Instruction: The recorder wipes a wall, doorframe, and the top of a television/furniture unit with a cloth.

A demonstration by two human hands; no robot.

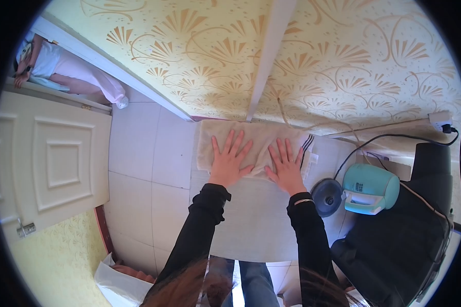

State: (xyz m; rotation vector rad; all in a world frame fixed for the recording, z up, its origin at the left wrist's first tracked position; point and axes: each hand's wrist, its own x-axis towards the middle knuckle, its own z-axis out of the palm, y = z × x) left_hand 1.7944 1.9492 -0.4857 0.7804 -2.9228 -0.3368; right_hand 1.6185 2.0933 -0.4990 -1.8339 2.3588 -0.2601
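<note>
A beige towel (253, 134) with dark stripes near its right end lies spread along the far edge of a light table (253, 222). Both my palms press on it with fingers apart. My left hand (230, 161) rests on its left half, and my right hand (288, 165) is close to the striped end. Small wrinkles run through the cloth between the hands. A white tag sticks out at the right end. Neither hand grips anything.
Right of the table are a black kettle base (327, 197) and a turquoise electric kettle (370, 188). A black cord runs to a wall socket (440, 121). A white panelled door (57, 157) stands at left; beyond it a person (73, 69) is partly visible. Patterned wallpaper (215, 57) covers the wall ahead.
</note>
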